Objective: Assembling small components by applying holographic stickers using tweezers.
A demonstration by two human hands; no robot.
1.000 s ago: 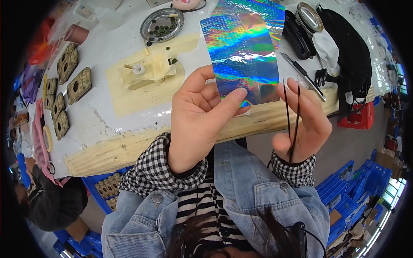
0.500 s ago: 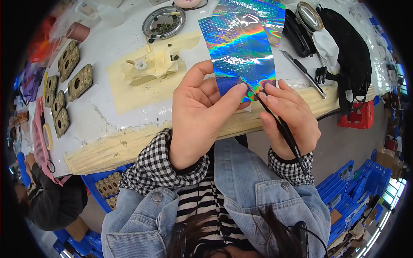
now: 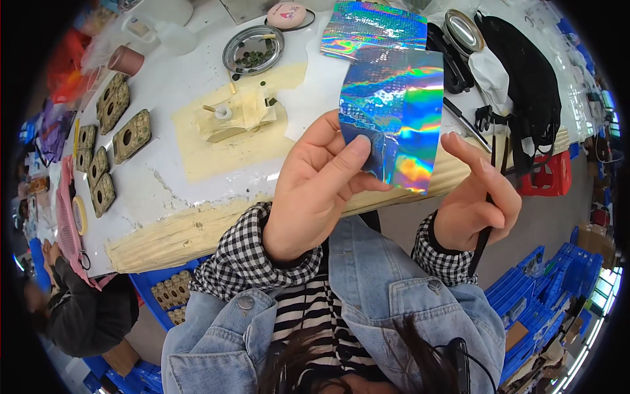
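My left hand [image 3: 318, 184] pinches the lower left corner of a shiny holographic foil sheet [image 3: 397, 111], held up in front of me above the table edge. To its right, my right hand [image 3: 476, 197] holds a thin black tool [image 3: 485, 226] that points down across my palm; the forefinger is stretched toward the sheet's lower right edge without touching it. A second holographic sheet [image 3: 374, 29] lies on the white table [image 3: 164, 164] behind the held one.
A cream jig [image 3: 236, 115] sits on a yellowish mat. A round metal dish [image 3: 252, 51] holds small dark parts. Several tan perforated blocks [image 3: 111, 141] line the left side. Black fabric and tools [image 3: 518, 79] lie at right. Another person [image 3: 85, 308] crouches lower left.
The right hand has drawn away from the foil's lower edge, and the black tool now hangs down instead of touching the sheet. The left hand has raised the sheet slightly.
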